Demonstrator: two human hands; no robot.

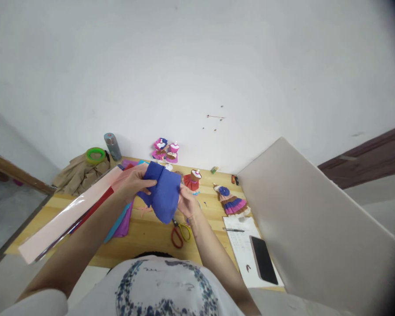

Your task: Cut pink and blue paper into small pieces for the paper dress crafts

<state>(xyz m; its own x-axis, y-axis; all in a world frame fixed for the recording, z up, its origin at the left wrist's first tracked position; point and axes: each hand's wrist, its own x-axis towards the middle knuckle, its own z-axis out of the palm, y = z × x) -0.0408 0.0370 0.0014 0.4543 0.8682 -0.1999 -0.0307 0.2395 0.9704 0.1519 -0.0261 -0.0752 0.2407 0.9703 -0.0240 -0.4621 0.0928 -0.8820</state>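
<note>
Both hands grasp a blue sheet (166, 188) above the table (141, 239).
The left hand (134, 182) pinches its folded left part; the right hand (188, 204) grips its right edge. At far left stands a closed bottle (112, 147), contents hidden, beside a heap of tan cloth (82, 175) bearing a green ring (95, 150). Scissors (177, 236) lie just nearer than the sheet.

Pretty even, soft light on the wall (191, 66), kinda hazy though; glare streaks the plastic wrap (75, 208) left of the scissors (180, 232), corners go dark at right.
</note>
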